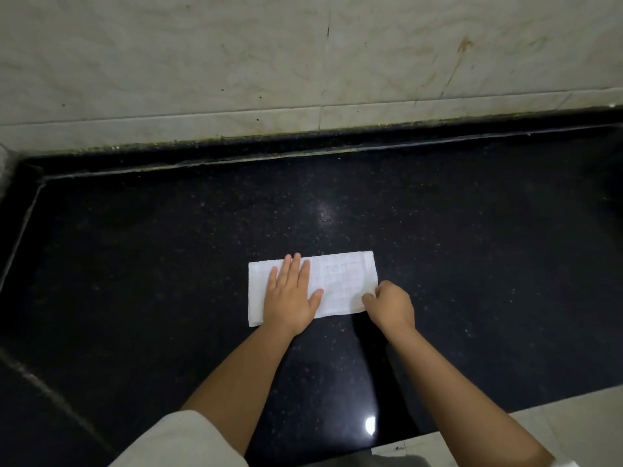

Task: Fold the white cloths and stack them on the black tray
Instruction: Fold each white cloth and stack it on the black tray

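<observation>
Two hands' fingers (292, 269) on cloth (340, 274)

— What is shown of the setting?
— A polished black speckled stone counter (472, 264) is seen, bordered at the back and left by a raised black ledge (303, 146).
— And behind it?
— A pale marbled tiled wall (236, 55), marked with brown stains (464, 45). Overhead light is reflected as a bright glare (370, 425) on the stone.

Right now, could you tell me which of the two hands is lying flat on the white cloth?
The left hand lies flat, its straight fingers spread across the cloth. The right hand instead pinches the cloth's near right corner with curled fingers.
</observation>
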Action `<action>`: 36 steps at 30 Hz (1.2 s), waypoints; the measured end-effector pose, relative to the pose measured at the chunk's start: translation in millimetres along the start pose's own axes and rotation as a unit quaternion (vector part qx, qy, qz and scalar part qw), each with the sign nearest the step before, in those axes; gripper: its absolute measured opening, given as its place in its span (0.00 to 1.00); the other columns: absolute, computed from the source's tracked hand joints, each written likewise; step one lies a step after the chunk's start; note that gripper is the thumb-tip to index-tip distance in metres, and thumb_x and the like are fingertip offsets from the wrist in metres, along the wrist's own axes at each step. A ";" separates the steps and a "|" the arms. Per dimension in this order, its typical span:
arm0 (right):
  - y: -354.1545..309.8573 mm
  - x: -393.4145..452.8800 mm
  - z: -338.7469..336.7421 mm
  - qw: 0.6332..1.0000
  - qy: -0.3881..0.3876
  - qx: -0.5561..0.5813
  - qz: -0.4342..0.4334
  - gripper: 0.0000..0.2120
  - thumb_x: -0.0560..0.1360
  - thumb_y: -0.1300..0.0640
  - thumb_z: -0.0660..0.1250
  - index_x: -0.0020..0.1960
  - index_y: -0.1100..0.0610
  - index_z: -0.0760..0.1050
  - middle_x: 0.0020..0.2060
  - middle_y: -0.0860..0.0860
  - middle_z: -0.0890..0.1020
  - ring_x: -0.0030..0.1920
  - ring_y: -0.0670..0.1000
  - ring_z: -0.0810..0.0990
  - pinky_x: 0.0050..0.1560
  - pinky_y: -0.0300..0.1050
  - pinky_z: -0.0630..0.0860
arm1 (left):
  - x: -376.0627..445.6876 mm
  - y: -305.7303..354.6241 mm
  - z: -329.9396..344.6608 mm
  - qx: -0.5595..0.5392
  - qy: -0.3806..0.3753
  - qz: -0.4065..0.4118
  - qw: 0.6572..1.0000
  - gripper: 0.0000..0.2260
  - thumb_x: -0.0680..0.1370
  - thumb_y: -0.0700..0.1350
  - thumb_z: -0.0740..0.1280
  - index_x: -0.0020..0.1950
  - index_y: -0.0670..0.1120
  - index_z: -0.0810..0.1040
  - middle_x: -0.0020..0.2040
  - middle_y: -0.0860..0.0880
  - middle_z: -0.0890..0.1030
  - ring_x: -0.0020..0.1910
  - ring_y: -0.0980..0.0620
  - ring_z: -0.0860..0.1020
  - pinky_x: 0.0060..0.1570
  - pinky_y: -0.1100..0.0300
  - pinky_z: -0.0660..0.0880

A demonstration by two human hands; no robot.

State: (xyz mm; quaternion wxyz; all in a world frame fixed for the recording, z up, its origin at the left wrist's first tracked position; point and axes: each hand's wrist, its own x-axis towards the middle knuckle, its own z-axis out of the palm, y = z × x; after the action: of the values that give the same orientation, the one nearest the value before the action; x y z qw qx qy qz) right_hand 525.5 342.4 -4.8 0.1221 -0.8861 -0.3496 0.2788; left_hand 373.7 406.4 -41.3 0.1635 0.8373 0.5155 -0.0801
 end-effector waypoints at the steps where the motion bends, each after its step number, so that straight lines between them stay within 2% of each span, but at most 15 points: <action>1: -1.1 -1.5 -2.2 0.998 0.007 0.056 -0.011 0.12 0.73 0.61 0.62 0.32 0.57 0.63 0.33 0.51 0.73 0.32 0.49 0.69 0.31 0.42 0.65 | 0.1 0.4 -1.0 -0.006 0.001 0.005 1.000 0.28 0.81 0.56 0.47 0.77 0.46 0.42 0.78 0.47 0.41 0.76 0.50 0.39 0.74 0.53 0.37; 4: -20.1 -13.6 -9.9 0.979 0.040 0.195 -0.053 0.13 0.70 0.65 0.63 0.31 0.56 0.62 0.28 0.48 0.68 0.28 0.46 0.65 0.29 0.38 0.63 | -6.3 -9.0 -10.2 -0.024 0.046 0.012 0.999 0.27 0.82 0.53 0.50 0.77 0.44 0.45 0.78 0.47 0.45 0.77 0.50 0.41 0.74 0.54 0.38; 7: -52.4 -30.6 -5.1 0.959 0.059 0.251 -0.116 0.11 0.71 0.66 0.64 0.35 0.56 0.65 0.28 0.47 0.70 0.29 0.45 0.68 0.28 0.32 0.66 | -20.8 -34.7 -20.8 -0.019 0.104 -0.012 0.994 0.26 0.81 0.50 0.55 0.76 0.42 0.53 0.77 0.45 0.53 0.77 0.47 0.48 0.75 0.51 0.45; 10: -84.1 -50.8 23.0 0.954 0.042 0.224 -0.194 0.06 0.72 0.64 0.65 0.48 0.58 0.73 0.37 0.46 0.75 0.38 0.48 0.75 0.36 0.33 0.67 | -42.1 -70.5 -21.6 0.002 0.134 -0.060 0.989 0.22 0.77 0.49 0.56 0.67 0.38 0.71 0.68 0.42 0.72 0.69 0.42 0.69 0.66 0.44 0.66; 13: -99.0 -62.3 63.8 0.951 0.010 0.134 -0.277 0.13 0.74 0.63 0.64 0.57 0.60 0.74 0.46 0.51 0.80 0.48 0.53 0.79 0.49 0.39 0.70 | -65.1 -101.2 -15.3 0.014 0.125 -0.094 0.988 0.25 0.73 0.50 0.53 0.60 0.37 0.77 0.62 0.40 0.78 0.62 0.40 0.76 0.57 0.41 0.73; 15: -98.1 -67.3 89.8 0.938 0.031 -0.002 -0.345 0.08 0.68 0.62 0.70 0.47 0.59 0.79 0.41 0.53 0.82 0.42 0.54 0.80 0.44 0.45 0.75 | -79.4 -113.2 -8.8 0.017 0.139 -0.104 0.985 0.24 0.74 0.50 0.53 0.60 0.37 0.77 0.61 0.40 0.78 0.62 0.40 0.76 0.57 0.41 0.73; 17: -90.1 -70.2 104.4 0.921 0.053 -0.065 -0.381 0.10 0.56 0.61 0.77 0.34 0.55 0.79 0.32 0.49 0.79 0.32 0.50 0.79 0.33 0.42 0.75 | -88.5 -120.6 -1.4 0.015 0.141 -0.102 0.985 0.23 0.74 0.49 0.53 0.60 0.37 0.76 0.61 0.39 0.78 0.62 0.40 0.75 0.57 0.42 0.72; 18: -86.4 -70.8 107.2 0.915 0.048 -0.077 -0.392 0.12 0.53 0.62 0.78 0.33 0.55 0.78 0.31 0.49 0.79 0.31 0.49 0.78 0.31 0.41 0.75 | -91.7 -122.4 0.1 0.013 0.140 -0.103 0.985 0.23 0.74 0.49 0.53 0.60 0.37 0.77 0.61 0.40 0.78 0.62 0.40 0.76 0.57 0.42 0.73; 22: -66.0 -63.1 100.9 0.889 0.001 -0.067 -0.452 0.13 0.57 0.70 0.69 0.40 0.61 0.79 0.37 0.53 0.81 0.36 0.54 0.81 0.38 0.46 0.80 | -93.1 -117.9 1.8 -0.003 0.142 -0.067 0.988 0.22 0.73 0.49 0.54 0.57 0.39 0.78 0.59 0.41 0.80 0.61 0.41 0.77 0.56 0.43 0.74; 26: -42.7 -47.0 67.4 0.874 0.048 -0.145 -0.462 0.18 0.60 0.64 0.54 0.39 0.55 0.81 0.39 0.48 0.83 0.45 0.49 0.75 0.40 0.43 0.76 | -81.8 -102.9 -0.1 -0.048 0.168 0.031 0.984 0.20 0.72 0.49 0.56 0.54 0.41 0.80 0.56 0.44 0.82 0.58 0.44 0.79 0.53 0.49 0.78; 28: -32.7 -39.3 52.3 0.864 0.045 -0.201 -0.459 0.14 0.57 0.63 0.64 0.39 0.52 0.82 0.40 0.47 0.83 0.45 0.50 0.75 0.35 0.43 0.76 | -73.7 -91.9 -1.5 -0.054 0.176 0.085 0.979 0.19 0.71 0.51 0.57 0.52 0.43 0.82 0.53 0.47 0.83 0.54 0.48 0.80 0.51 0.54 0.79; 30: -26.8 -31.8 47.7 0.858 0.004 -0.236 -0.455 0.18 0.50 0.63 0.76 0.40 0.53 0.82 0.40 0.49 0.84 0.37 0.51 0.81 0.30 0.42 0.77 | -66.0 -80.1 -1.2 -0.029 0.165 0.121 0.978 0.18 0.69 0.54 0.61 0.50 0.46 0.83 0.51 0.49 0.83 0.51 0.51 0.82 0.49 0.56 0.79; 31: -25.0 -28.6 48.8 0.858 -0.015 -0.237 -0.456 0.19 0.50 0.64 0.77 0.40 0.54 0.82 0.40 0.50 0.84 0.34 0.51 0.81 0.28 0.42 0.78 | -62.7 -75.3 1.2 -0.010 0.158 0.135 0.978 0.16 0.67 0.55 0.66 0.48 0.47 0.83 0.49 0.51 0.83 0.49 0.52 0.82 0.47 0.58 0.79; 34: -29.4 -19.3 49.1 0.847 -0.009 -0.216 -0.486 0.06 0.61 0.63 0.68 0.36 0.57 0.82 0.34 0.51 0.83 0.29 0.51 0.80 0.24 0.42 0.78 | -53.6 -67.9 4.1 0.009 0.132 0.137 0.982 0.22 0.55 0.60 0.77 0.43 0.50 0.83 0.45 0.54 0.83 0.44 0.55 0.82 0.44 0.62 0.79; 36: -35.0 -15.4 46.1 0.857 -0.005 -0.168 -0.487 0.09 0.64 0.63 0.62 0.35 0.57 0.81 0.32 0.51 0.82 0.28 0.51 0.80 0.26 0.40 0.78 | -49.2 -68.3 5.6 0.013 0.155 0.130 0.979 0.21 0.55 0.60 0.78 0.41 0.51 0.83 0.42 0.55 0.83 0.42 0.56 0.82 0.42 0.63 0.78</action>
State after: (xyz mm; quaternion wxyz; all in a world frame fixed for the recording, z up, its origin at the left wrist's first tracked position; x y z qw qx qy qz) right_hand 470.3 358.2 -21.6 0.0895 -0.6083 -0.7787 0.1246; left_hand 290.7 391.6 -44.7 0.0794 0.9015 0.4203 0.0657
